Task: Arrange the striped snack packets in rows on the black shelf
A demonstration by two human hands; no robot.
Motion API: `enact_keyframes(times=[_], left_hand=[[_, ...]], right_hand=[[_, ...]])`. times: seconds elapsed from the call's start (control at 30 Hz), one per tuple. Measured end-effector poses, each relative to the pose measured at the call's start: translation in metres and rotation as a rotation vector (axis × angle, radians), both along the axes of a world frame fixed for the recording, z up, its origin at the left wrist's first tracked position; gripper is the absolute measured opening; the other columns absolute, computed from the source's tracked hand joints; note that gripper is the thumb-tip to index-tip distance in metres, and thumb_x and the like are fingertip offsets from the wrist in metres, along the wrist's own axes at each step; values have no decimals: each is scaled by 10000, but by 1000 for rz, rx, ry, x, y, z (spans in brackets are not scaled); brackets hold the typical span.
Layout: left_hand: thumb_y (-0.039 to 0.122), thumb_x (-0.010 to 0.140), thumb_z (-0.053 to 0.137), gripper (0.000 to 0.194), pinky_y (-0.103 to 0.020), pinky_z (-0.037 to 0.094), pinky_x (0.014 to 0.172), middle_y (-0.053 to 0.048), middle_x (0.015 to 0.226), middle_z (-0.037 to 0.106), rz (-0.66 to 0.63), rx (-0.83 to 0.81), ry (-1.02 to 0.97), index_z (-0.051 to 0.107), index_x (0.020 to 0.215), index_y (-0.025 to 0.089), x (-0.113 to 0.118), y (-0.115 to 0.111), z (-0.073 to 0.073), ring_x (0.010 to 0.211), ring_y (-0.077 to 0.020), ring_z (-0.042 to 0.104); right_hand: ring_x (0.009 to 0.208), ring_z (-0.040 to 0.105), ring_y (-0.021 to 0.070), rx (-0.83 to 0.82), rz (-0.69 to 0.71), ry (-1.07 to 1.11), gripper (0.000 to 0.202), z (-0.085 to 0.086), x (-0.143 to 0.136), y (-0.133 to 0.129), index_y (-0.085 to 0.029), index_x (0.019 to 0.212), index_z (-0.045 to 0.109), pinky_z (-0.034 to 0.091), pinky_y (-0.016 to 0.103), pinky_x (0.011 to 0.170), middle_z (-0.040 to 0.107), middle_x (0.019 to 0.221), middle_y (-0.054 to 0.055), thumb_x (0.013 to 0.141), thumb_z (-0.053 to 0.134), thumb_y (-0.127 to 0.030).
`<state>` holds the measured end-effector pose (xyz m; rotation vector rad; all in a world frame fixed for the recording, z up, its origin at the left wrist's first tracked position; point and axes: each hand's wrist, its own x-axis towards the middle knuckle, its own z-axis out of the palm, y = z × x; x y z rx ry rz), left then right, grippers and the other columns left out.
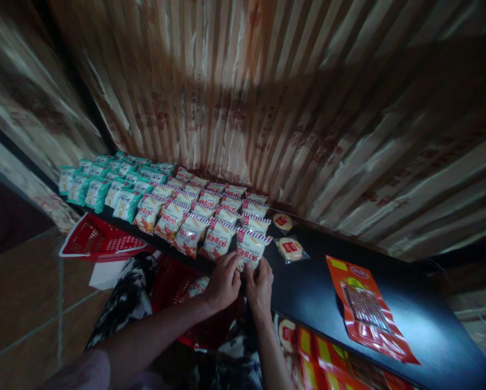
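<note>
At the front right corner of the rows stands a white and orange snack bag (250, 246) with a striped top edge. Its lower left side is between the fingers of my left hand (223, 283), which are closed on it. My right hand (260, 284) grips the lower right side, thumb in front. Several matching snack bags (191, 234) stand upright in rows to the left and behind. Two round packaged biscuits (290, 248) lie just right of the bag, apart from my hands.
Teal and white bags (127, 205) fill the left end of the black shelf (303, 292). A red-orange packet (368, 309) lies on the right. Red baskets (105, 238) are below, and more packets (324, 357) show under the shelf's front edge. A pleated curtain (243, 81) hangs behind.
</note>
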<state>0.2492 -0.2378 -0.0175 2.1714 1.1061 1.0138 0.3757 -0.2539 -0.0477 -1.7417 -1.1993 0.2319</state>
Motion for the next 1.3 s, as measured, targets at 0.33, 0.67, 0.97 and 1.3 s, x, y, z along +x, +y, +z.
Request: enact_keyframes(times=[0.33, 0.67, 0.97, 1.3], left_hand=[[53, 796, 410, 552, -503, 353, 1087, -167, 1429, 367, 0, 7, 64, 395, 1341, 140, -1, -2, 0, 1336, -273, 343], [28, 799, 389, 553, -525, 294, 1112, -183, 1484, 259, -33, 142, 152, 377, 1346, 107, -6, -4, -8, 1402, -287, 184], [24, 785, 391, 570, -563, 319, 1083, -176, 1485, 261, -72, 136, 185, 375, 1344, 137, -8, -1, -12, 1400, -301, 185], [26, 772, 398, 573, -547, 295, 1101, -187, 1488, 251, -68, 122, 183, 375, 1338, 109, -7, -2, -8, 1403, -293, 169]], right_hand=[[1218, 420, 309, -37, 16, 77, 690, 9, 2, 1, -138, 1228, 518, 350, 483, 994, 486, 1292, 192, 757, 491, -642], [1334, 336, 261, -123, 13, 229, 739, 17, 12, 7, -130, 1348, 419, 241, 443, 1097, 379, 1439, 166, 806, 398, -632], [1301, 382, 269, -145, 34, 279, 717, 23, 10, 19, -139, 1354, 428, 279, 443, 1065, 455, 1388, 158, 834, 330, -624], [1268, 422, 273, -162, 28, 355, 773, 33, 5, 17, -120, 1363, 412, 310, 415, 1043, 468, 1374, 165, 793, 378, -642]])
